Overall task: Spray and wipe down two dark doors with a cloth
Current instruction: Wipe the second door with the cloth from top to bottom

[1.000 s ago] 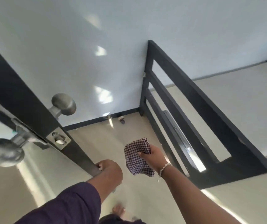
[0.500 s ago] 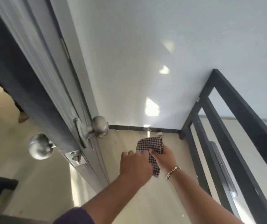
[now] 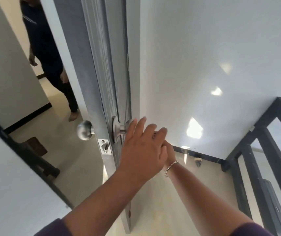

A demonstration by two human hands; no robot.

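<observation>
The dark grey door (image 3: 95, 68) stands ajar, seen edge-on, with a steel knob on each side (image 3: 85, 132) and a latch plate (image 3: 105, 147). My left hand (image 3: 143, 149) is raised in front of the near knob (image 3: 121, 129), fingers straight and spread, holding nothing. My right hand (image 3: 169, 151), with a bracelet at the wrist, is just behind it and mostly hidden. Only a sliver of the checked cloth (image 3: 153, 135) shows between my left fingers, held in the right hand. No spray bottle is in view.
Another person (image 3: 48, 53) in dark clothes stands beyond the doorway at the left. A black stair railing (image 3: 270, 133) runs along the right. A white wall faces me, with a black skirting and a doorstop (image 3: 198, 162) on the pale floor.
My view has swung up and left toward the door's edge. My left hand rose, opened its fingers and moved in front of my right hand, covering the cloth.
</observation>
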